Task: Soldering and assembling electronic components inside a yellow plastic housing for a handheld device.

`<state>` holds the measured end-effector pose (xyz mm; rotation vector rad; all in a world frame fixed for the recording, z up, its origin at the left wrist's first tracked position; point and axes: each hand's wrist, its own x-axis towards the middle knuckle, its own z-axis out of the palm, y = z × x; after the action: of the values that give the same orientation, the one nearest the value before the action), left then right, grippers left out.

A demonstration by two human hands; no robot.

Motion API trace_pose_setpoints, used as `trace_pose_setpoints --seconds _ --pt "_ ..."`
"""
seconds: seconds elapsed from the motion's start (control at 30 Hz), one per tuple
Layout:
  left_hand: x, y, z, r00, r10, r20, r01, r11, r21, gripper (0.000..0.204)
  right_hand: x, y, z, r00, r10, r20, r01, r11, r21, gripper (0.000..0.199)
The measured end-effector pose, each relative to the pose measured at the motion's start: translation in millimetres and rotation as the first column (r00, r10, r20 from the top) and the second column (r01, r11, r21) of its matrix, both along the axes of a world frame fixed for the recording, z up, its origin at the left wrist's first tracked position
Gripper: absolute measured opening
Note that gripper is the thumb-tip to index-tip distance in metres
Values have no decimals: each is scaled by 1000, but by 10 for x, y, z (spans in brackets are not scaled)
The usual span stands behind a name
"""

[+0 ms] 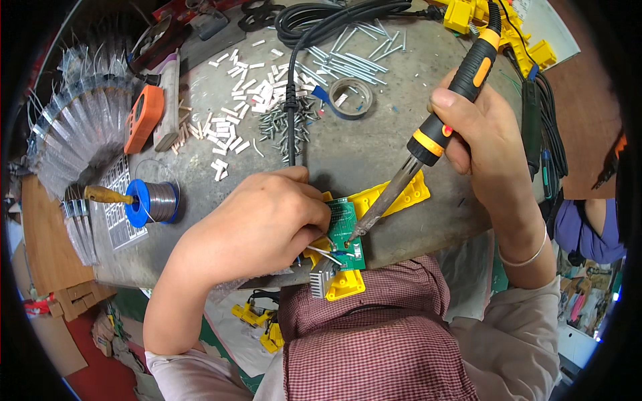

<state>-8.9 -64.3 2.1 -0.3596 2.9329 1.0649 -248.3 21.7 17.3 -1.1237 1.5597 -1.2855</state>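
My right hand (478,127) grips a black and orange soldering iron (445,110), its tip slanting down onto a green circuit board (348,224). At the board's left edge, my left hand (267,217) is closed in a pinch, with thin white wires (324,253) running from under its fingers to the board; the fingertips are partly hidden. The board lies over yellow plastic housing parts (394,195) at the table's near edge. A finned metal heat sink (321,283) sits at the board's lower left.
Loose white pieces (231,127), screws (284,123), long metal pins (348,63) and a tape roll (351,99) lie on the grey table (374,147). A solder spool (152,202) stands left, near bagged parts (80,127) and an orange device (143,119). Coiled black cable (321,23) lies at the back.
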Motion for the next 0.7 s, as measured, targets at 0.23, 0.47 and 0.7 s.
trace_pose_setpoints --seconds 0.23,0.47,0.7 --pt "7 30 9 999 28 20 -27 999 -26 7 34 39 88 997 -57 42 57 998 10 28" --pt "56 57 27 999 46 18 -45 997 -68 8 8 32 75 1000 -11 -7 11 1000 -3 27" --pt "257 81 122 987 150 -49 -148 988 54 26 -14 61 89 999 -51 -5 51 999 -12 26"
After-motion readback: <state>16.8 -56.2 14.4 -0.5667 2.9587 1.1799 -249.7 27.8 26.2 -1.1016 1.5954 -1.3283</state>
